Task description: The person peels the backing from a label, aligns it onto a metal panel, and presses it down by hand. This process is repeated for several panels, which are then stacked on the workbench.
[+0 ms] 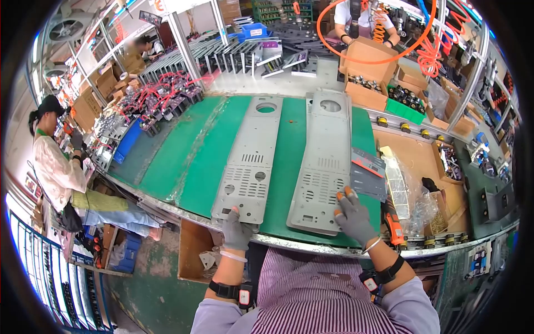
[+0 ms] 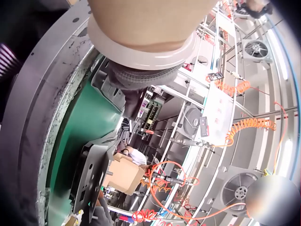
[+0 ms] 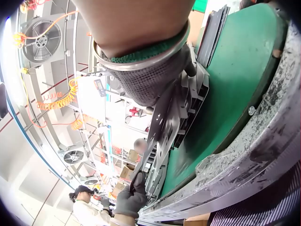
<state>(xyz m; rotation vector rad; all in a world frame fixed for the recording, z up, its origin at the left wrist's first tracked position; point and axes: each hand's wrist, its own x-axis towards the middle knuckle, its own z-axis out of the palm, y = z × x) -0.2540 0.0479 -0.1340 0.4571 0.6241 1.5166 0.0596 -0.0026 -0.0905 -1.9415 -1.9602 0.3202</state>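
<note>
My left hand (image 1: 236,231), in a grey glove, pinches the near edge of a long perforated metal panel (image 1: 253,161), thumb on top. This panel lies lengthwise on the green mat, its large round hole at the far end. Right of it is a stack of similar panels (image 1: 322,161). My gloved right hand (image 1: 355,217), with orange fingertips, rests its extended fingers on the stack's right edge near the front. In the right wrist view the left hand (image 3: 131,200) is at a panel end, while the right glove (image 3: 150,80) hides its own fingers.
Dark flat plates (image 1: 367,175) lie right of the stack. An orange-handled tool (image 1: 392,225) is at the table's front right. Beyond are a cardboard box (image 1: 367,83) of parts and a green bin (image 1: 406,103). A person (image 1: 55,150) is at the left, another at the back.
</note>
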